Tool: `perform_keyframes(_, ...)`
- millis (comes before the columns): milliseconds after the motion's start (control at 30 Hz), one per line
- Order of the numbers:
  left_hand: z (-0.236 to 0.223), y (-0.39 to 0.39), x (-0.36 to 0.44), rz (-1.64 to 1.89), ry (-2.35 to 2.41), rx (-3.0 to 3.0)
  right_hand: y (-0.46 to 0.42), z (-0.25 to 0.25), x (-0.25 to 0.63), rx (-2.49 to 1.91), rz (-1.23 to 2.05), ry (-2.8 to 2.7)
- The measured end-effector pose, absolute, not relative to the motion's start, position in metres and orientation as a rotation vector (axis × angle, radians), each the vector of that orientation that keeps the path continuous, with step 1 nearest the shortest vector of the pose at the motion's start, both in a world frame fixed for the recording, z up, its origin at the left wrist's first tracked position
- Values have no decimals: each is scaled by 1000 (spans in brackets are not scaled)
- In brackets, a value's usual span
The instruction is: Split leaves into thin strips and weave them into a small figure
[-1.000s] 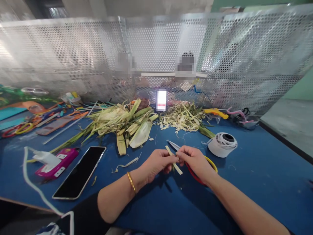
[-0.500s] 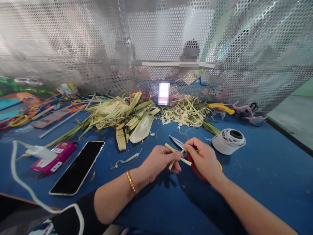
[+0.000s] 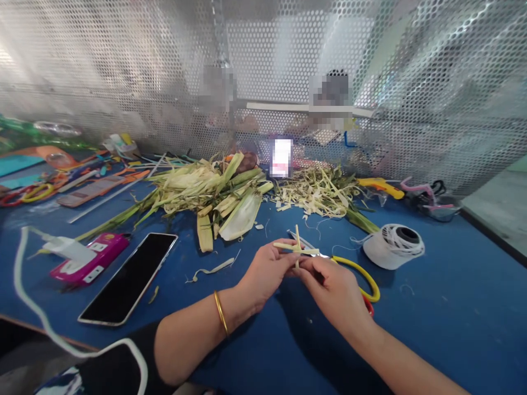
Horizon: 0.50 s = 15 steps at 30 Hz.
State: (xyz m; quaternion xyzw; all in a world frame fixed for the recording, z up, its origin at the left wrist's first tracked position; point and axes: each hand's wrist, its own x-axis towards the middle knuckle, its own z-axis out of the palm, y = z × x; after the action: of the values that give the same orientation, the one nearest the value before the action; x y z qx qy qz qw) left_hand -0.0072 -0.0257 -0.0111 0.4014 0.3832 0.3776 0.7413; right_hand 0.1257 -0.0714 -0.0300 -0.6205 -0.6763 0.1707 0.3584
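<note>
My left hand (image 3: 263,274) pinches the crossed pale strips (image 3: 298,249) between thumb and fingers above the tabletop (image 3: 247,356), where pressing right on their crossing should keep them from slipping. My right hand (image 3: 333,285) curls in at their lower end, whether gripping I can't tell; against half a second ago, they cross more squarely and the scissors (image 3: 356,264) show more yellow handle.

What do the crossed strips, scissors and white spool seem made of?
Crossed strips: probably plant husk, matt and pale like the leafy pile. Scissors: blades likely metal, greyish sheen; handles probably smooth plastic, bright yellow and red. White spool: apparently wound thread, strands visible; fibre unclear.
</note>
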Motion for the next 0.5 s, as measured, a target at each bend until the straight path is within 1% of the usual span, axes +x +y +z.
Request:
perform_keyframes(167,-13,-26,-7,841,886,955,-71,-29,126,-1566,410,-1772)
perform_keyframes(367,-16,-27,-8,853,883,1003,-73,-26,124,-1436,463,-1838)
perform_keyframes(500,-12,-24,-9,827,909,993,-75,-23,126,-1424,484,-1861)
